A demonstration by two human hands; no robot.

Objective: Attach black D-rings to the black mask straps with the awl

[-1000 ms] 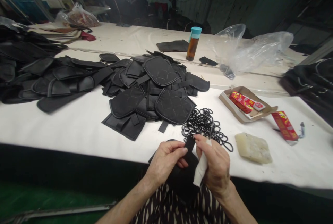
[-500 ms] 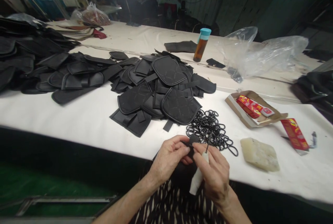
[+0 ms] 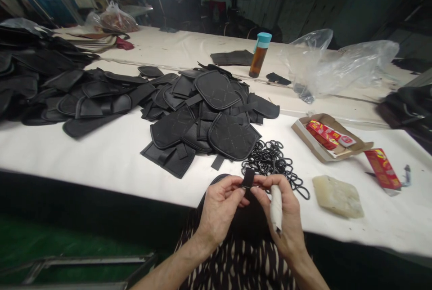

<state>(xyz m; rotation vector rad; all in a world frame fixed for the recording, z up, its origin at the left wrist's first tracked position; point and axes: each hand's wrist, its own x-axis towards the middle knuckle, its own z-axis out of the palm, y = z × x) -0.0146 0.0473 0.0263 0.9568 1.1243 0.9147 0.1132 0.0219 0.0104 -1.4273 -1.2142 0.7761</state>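
Observation:
My left hand (image 3: 219, 211) is closed in a pinch at a short black strap (image 3: 249, 176) and the thin metal ring on it. Opposite, my right hand (image 3: 288, 211) pinches the other side of that ring with thumb and fingertip. It also keeps a white-handled awl (image 3: 276, 209) tucked in the fingers, its thin shaft pointing away from me. The strap belongs to a black padded piece (image 3: 248, 225) resting on my lap, partly hidden by both hands. Just beyond my fingers lies a heap of black oval rings (image 3: 270, 159).
A big pile of black padded pieces (image 3: 216, 92) spreads leftward over the white table (image 3: 111, 164). To the right are a yellowish block (image 3: 338, 196), an open cardboard box (image 3: 313, 146) and a red box (image 3: 383, 168). Behind stand a bottle (image 3: 259, 58) and clear plastic bags (image 3: 351, 65).
The awl has swung from slanting under my right palm to nearly upright along the fingers. The strap now stands up through the ring between both hands, and both hands pinch the ring's ends.

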